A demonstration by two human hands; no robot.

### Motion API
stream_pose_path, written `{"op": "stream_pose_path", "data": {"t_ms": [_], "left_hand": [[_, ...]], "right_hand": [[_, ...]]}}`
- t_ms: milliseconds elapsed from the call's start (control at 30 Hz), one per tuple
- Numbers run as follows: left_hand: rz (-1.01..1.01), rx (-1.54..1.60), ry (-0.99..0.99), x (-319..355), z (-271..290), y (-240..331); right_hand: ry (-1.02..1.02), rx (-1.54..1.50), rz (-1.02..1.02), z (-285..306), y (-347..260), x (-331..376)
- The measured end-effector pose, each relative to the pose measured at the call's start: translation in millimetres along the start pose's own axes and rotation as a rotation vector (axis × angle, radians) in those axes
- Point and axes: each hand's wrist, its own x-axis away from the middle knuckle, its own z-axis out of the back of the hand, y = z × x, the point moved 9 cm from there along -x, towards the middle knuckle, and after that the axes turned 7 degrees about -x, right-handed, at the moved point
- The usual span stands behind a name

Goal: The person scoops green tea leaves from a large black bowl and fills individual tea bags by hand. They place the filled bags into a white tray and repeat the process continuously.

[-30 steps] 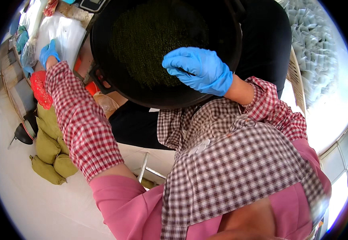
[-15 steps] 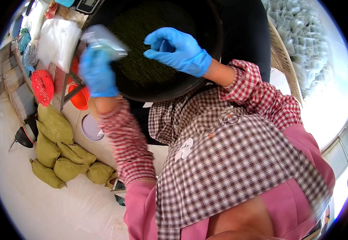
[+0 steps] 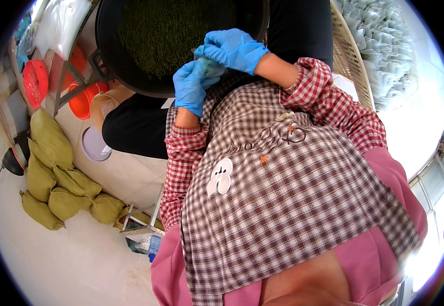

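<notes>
My left hand (image 3: pixel 189 91), in a blue glove, is closed around a small clear plastic bag (image 3: pixel 211 67). My right hand (image 3: pixel 233 50), gloved the same way, has its fingers pinched together on the bag's other end. Most of the bag is covered by the fingers, so its contents are hard to make out. Both hands are close together over the near right rim of a large black basin (image 3: pixel 109 38). Inside the basin lies a layer of small dark green grains or bits (image 3: pixel 155 38).
On the right stands a beige woven basket (image 3: pixel 352 56) beside a big heap of filled clear bags (image 3: pixel 385 56). Flat clear bags (image 3: pixel 59 28) lie on a stand at upper left. Below are an orange-red bucket (image 3: pixel 81 102), a lilac lid (image 3: pixel 95 144) and several olive sacks (image 3: pixel 51 137).
My left hand has swung right with the plastic bag to meet my right hand, which has closed onto it. The view has shifted, so the basin appears higher and further left.
</notes>
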Motion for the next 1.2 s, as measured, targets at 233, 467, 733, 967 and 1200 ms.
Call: {"op": "stream_pose_path", "data": {"t_ms": [233,467,733,967,1200], "left_hand": [[-0.569,-1.123,0.080,5.1,-14.8,61.5],[-0.695,-1.688,0.319,-3.4,-26.0,74.1],[-0.537,-1.942,0.127,-41.7,2.1,82.2],[-0.204,-0.622,-0.247,-114.3,42.1,110.2],[-0.261,-1.813,0.001,-179.1,43.6,45.9]], "right_hand": [[-0.100,0.363,0.137,-26.3,-3.8,-0.7],[-0.269,0.520,0.084,-34.0,-22.2,-3.0],[0.209,0.293,0.707,0.6,-72.9,-4.0],[0.514,-0.178,0.312,45.3,10.0,-52.3],[0.448,-0.270,0.035,32.7,64.7,-68.3]]}}
